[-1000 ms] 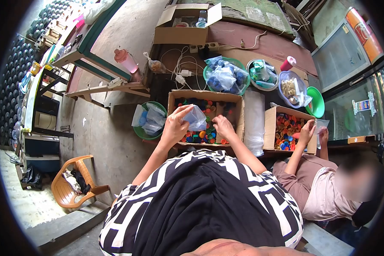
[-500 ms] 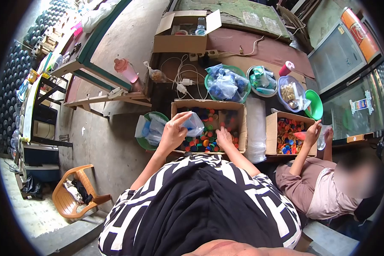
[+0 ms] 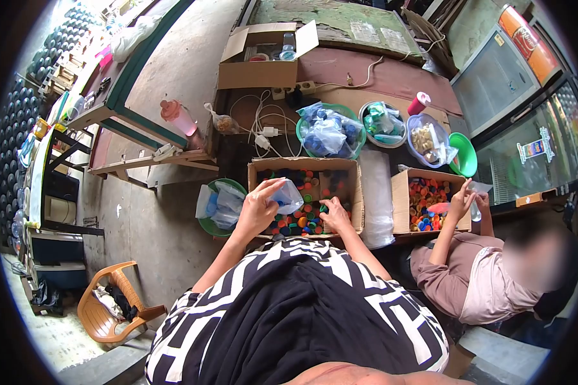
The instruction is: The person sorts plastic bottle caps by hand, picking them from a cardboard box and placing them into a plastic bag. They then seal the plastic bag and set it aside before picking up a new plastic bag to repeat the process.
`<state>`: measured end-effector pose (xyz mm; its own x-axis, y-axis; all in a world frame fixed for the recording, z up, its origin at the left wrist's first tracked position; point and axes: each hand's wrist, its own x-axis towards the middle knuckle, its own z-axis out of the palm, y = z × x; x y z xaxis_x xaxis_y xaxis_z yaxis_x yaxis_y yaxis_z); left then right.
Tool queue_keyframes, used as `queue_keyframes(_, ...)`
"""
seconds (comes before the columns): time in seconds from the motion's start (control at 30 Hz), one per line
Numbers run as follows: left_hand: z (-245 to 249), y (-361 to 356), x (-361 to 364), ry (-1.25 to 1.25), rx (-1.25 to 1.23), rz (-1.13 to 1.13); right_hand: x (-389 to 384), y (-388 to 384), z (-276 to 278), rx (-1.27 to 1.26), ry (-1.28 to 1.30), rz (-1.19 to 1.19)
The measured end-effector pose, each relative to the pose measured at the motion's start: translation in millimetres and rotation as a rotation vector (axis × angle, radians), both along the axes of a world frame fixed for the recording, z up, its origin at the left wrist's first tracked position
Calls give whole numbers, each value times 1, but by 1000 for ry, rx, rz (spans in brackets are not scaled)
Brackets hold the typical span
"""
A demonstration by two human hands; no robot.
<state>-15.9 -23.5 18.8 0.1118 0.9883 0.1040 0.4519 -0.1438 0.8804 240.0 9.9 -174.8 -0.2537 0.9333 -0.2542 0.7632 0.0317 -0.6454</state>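
My left hand [image 3: 259, 209] is closed on the edge of a clear plastic bag [image 3: 289, 197], which hangs over the left part of a cardboard box [image 3: 359, 202]. Loose plastic bottle caps [image 3: 297, 224] in red, orange, green, blue and black lie in that box. Over the box's right part, my right hand [image 3: 337, 217] has its fingers drawn together at a small green bottle cap [image 3: 324, 208]. The fingertips partly hide this cap.
At right, another person [image 3: 456, 247] holds a clear bag over a second box of caps [image 3: 400, 205]. Behind stand basins [image 3: 359, 146] of bagged items. A green basin [image 3: 212, 226] with bags is at left, a rolled plastic sheet [image 3: 377, 199] between the boxes, an orange chair [image 3: 93, 314] lower left.
My right hand has lifted slightly from among the caps, its fingers now at a green cap. My left hand still holds the bag. The whole view has shifted a little.
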Motion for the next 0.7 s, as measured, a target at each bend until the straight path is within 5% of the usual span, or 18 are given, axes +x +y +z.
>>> queue_keyframes(0.43,1,-13,37,-11,23,43,23,-5,18,-82,160,-40)
queue_keyframes(0.63,8,-21,55,-68,-20,80,36,-9,31,189,264,117)
queue_keyframes(0.7,6,-24,59,-71,-25,96,39,-14,41,-44,277,25)
